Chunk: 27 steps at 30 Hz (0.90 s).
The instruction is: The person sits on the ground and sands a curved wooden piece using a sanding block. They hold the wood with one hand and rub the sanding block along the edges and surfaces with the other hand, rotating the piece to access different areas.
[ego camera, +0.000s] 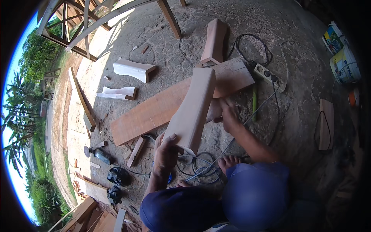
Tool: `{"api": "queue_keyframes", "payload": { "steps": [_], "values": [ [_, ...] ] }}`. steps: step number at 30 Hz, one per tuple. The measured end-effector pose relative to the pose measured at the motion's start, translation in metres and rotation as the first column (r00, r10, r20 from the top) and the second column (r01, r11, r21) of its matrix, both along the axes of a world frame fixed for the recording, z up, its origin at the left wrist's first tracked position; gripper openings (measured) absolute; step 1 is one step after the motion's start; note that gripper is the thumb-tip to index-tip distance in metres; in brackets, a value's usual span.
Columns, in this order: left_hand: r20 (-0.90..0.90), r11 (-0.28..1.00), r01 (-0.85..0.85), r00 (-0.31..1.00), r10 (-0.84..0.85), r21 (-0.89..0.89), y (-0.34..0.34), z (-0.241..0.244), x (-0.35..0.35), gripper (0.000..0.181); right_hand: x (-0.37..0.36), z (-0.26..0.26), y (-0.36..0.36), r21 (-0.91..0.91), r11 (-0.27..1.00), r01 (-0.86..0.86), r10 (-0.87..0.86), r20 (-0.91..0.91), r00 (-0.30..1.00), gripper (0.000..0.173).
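My left hand (167,153) grips the near end of a pale, curved-sided wooden piece with an angled profile (192,107), its thumb on top. This piece is raised and tilted over a long reddish wooden board (153,107) on the ground. My right hand (229,114) is low, beside the board's near edge, with its fingers bent around a pale object that is partly hidden behind the wooden piece; what that is, I cannot tell. A similar shaped piece (214,40) leans at the board's far end. Two more shaped pieces (133,69) lie beyond the board at the left.
A power strip (269,76) with plugs and cables lies right of the board. An angle grinder (101,155) and black plastic bags (118,176) are at the left. Cable coils (203,168) lie near my feet. A wooden frame (116,17) stands far left; buckets (345,65) are at the right.
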<state>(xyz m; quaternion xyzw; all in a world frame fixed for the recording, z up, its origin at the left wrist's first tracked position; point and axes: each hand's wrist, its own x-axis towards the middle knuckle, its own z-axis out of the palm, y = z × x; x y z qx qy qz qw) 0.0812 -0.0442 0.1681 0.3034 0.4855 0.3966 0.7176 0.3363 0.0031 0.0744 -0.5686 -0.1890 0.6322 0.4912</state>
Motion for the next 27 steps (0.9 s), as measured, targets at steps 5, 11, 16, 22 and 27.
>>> {"api": "queue_keyframes", "payload": {
  "steps": [5, 11, 16, 22, 27],
  "values": [
    [0.114, 0.974, -0.226, 0.968, 0.226, -0.013, 0.0, -0.019, -0.016, 0.053, 0.019, -0.007, -0.006, 0.278, 0.96, 0.04, -0.155, 0.405, 0.901, 0.047],
    [-0.001, 0.952, -0.145, 0.988, 0.151, 0.271, -0.008, -0.011, -0.001, 0.082, -0.031, 0.037, 0.009, 0.571, 0.54, -0.618, -0.143, 0.786, 0.601, 0.043],
    [0.23, 0.935, -0.206, 0.963, 0.141, 0.289, -0.011, -0.01, 0.016, 0.076, -0.02, 0.03, 0.035, 0.543, 0.43, -0.721, -0.191, 0.835, 0.516, 0.043],
    [-0.063, 0.921, -0.271, 0.952, 0.299, 0.279, -0.01, -0.031, 0.005, 0.052, -0.044, 0.031, 0.029, 0.494, 0.439, -0.75, -0.138, 0.862, 0.487, 0.04],
    [-0.511, 0.905, 0.036, 0.835, 0.206, 0.424, -0.016, -0.005, 0.004, 0.025, -0.017, 0.027, 0.048, 0.469, 0.539, -0.699, -0.059, 0.849, 0.525, 0.036]
  ]
}}
